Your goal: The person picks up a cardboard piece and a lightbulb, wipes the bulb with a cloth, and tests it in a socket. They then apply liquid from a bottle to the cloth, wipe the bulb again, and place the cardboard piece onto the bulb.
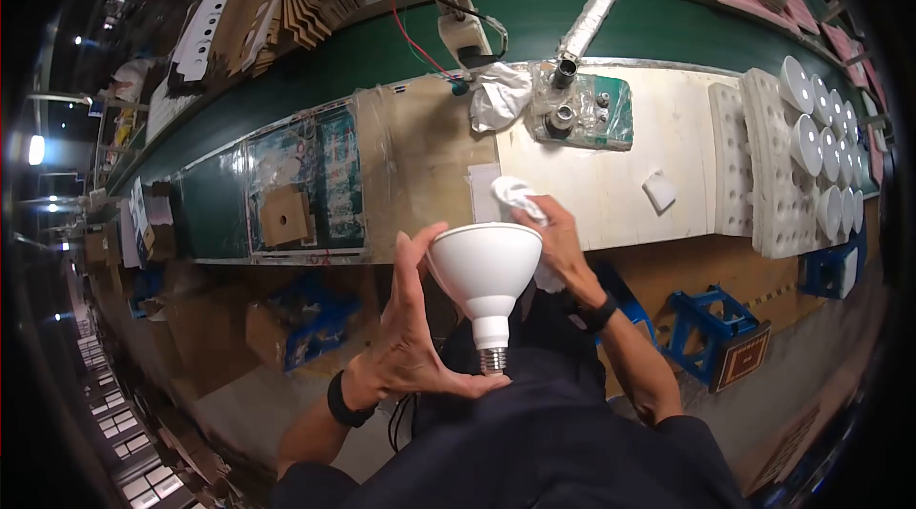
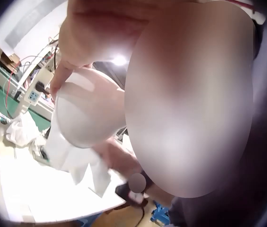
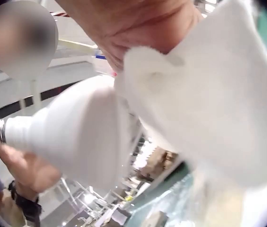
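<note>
My left hand holds a white flood light bulb, its thumb at the metal screw base and fingertips at the wide rim. The bulb stands base down in the head view, in front of the body. A white cloth is gripped in my right hand, close beside the bulb's wide face. In the right wrist view the cloth hangs in loose folds and overlaps the rim of the bulb. The left wrist view shows the cloth behind the bulb.
Several similar bulbs sit by foam trays at the right. A test block with sockets and a crumpled white cloth lie at the bench's back. A small white piece lies nearer. Blue stools stand below the front edge.
</note>
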Tool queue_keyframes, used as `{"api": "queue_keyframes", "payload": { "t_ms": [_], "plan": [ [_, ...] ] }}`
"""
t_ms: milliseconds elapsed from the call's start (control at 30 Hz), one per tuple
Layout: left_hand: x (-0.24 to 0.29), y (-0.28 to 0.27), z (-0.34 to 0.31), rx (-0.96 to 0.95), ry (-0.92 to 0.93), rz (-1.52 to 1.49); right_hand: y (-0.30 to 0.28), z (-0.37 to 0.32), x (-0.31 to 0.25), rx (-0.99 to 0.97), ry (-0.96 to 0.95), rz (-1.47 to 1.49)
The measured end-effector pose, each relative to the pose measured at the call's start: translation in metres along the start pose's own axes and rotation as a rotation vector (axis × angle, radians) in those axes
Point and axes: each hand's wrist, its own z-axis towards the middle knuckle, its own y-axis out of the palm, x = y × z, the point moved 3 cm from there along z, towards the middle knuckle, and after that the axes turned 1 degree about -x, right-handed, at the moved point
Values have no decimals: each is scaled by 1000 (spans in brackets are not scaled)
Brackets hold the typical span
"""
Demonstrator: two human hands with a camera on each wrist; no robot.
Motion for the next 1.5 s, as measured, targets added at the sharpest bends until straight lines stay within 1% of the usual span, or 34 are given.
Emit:
{"api": "queue_keyframes", "payload": {
  "t_ms": [33,67,133,167,200,267,333,367,400,467,500,533,600,633,667,700,733,800,833,867,933,967,1000,1033,1067,1100,1133,1200,1233,1267,1367,1433,1467,1500],
  "plan": [
    [0,-2,4,61,65,-63,7,4,4,-52,-150,-150],
    [1,-1,6,63,70,-64,8,7,11,-50,-154,-153],
    [5,0,12,12,114,-133,8,7,-12,195,-563,-779],
    [5,0,14,15,122,-140,-1,1,-14,131,-411,-660],
    [5,2,14,-1,128,-167,-12,-5,-38,128,-407,-673],
    [6,5,16,-18,142,-223,-26,-25,-78,-475,279,572],
    [8,9,29,-138,188,-199,-33,-50,-131,-728,281,526],
    [8,14,33,-150,235,-257,-35,-58,-143,-766,287,496],
    [10,17,38,-152,251,-279,-41,-61,-141,-745,292,480],
    [15,25,48,-318,273,-223,-52,-67,-129,-791,415,557],
    [13,28,53,-312,300,-258,-57,-68,-127,-738,434,586],
    [13,29,60,-305,312,-266,-65,-68,-120,-731,433,572],
    [10,34,69,-428,231,-230,-81,-72,-109,-795,457,397],
    [0,41,71,-406,218,-251,-90,-76,-114,-702,498,409],
    [-10,46,73,-351,190,-220,-98,-74,-113,-707,503,402],
    [-23,53,73,-262,70,-158,-112,-67,-108,-503,474,432],
    [-35,59,72,-171,-49,-95,-129,-57,-102,-303,439,455],
    [-57,71,60,-51,-157,38,-172,-14,-90,-134,203,220],
    [-58,73,54,-29,-218,54,-188,9,-92,-71,193,200],
    [-58,77,46,-33,-224,53,-203,33,-94,-9,184,179],
    [-67,88,30,-61,-387,-16,-233,83,-84,189,37,-304],
    [-70,94,21,-58,-422,24,-235,106,-79,178,34,-305],
    [-73,100,13,-48,-428,28,-235,127,-79,231,-49,-541],
    [-78,104,5,-57,-500,45,-230,142,-82,287,-138,-772],
    [-83,109,-4,-67,-570,63,-224,153,-81,281,-146,-766],
    [-87,113,-13,-33,-563,148,-215,161,-82,257,-197,-919],
    [-87,115,-22,-28,-564,153,-205,166,-84,235,-249,-1074],
    [-90,117,-35,63,-688,95,-195,169,-86,216,-268,-1039],
    [-92,119,-41,99,-754,26,-192,169,-86,223,-243,-1071],
    [-92,120,-46,112,-761,25,-188,166,-85,228,-216,-1100],
    [-94,119,-55,180,-765,68,-193,173,-53,232,-315,-1190],
    [-97,121,-61,178,-787,138,-190,178,-59,248,-363,-1199],
    [-97,121,-61,195,-773,143,-189,177,-62,244,-344,-1197],
    [-95,119,-61,196,-802,130,-186,174,-64,249,-337,-1192]
  ]
}}
